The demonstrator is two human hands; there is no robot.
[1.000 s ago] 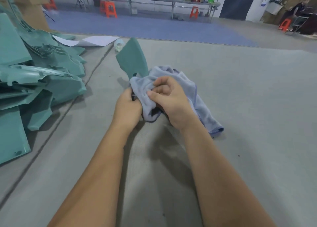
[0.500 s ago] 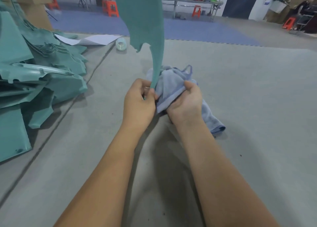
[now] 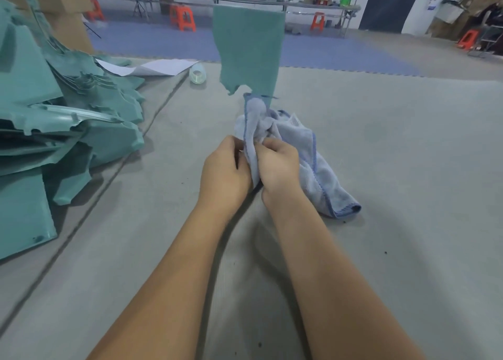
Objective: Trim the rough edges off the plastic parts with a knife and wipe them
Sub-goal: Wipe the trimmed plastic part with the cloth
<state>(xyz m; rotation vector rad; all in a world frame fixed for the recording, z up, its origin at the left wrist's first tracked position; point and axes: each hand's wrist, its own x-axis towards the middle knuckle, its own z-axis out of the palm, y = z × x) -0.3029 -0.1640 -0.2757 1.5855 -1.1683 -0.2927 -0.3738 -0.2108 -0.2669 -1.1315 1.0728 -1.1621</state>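
Note:
A teal plastic part [image 3: 249, 51] stands upright above my hands, its flat face toward me and a ragged notch at its lower left edge. Its lower end is wrapped in a light blue cloth [image 3: 304, 152]. My left hand [image 3: 224, 171] grips the bottom of the part, hidden behind the cloth fold. My right hand [image 3: 277, 166] pinches the cloth against the part's lower end. The rest of the cloth trails onto the grey mat to the right. No knife is visible.
A tall pile of teal plastic parts [image 3: 54, 114] fills the left side. A white sheet [image 3: 152, 66] and a roll of tape [image 3: 197, 73] lie behind it. The grey mat [image 3: 394, 169] stretches right. Orange stools [image 3: 183, 17] and benches stand far back.
The part has swung from lying low to standing upright and has turned its broad face toward me. My right hand has bunched the cloth around its lower end.

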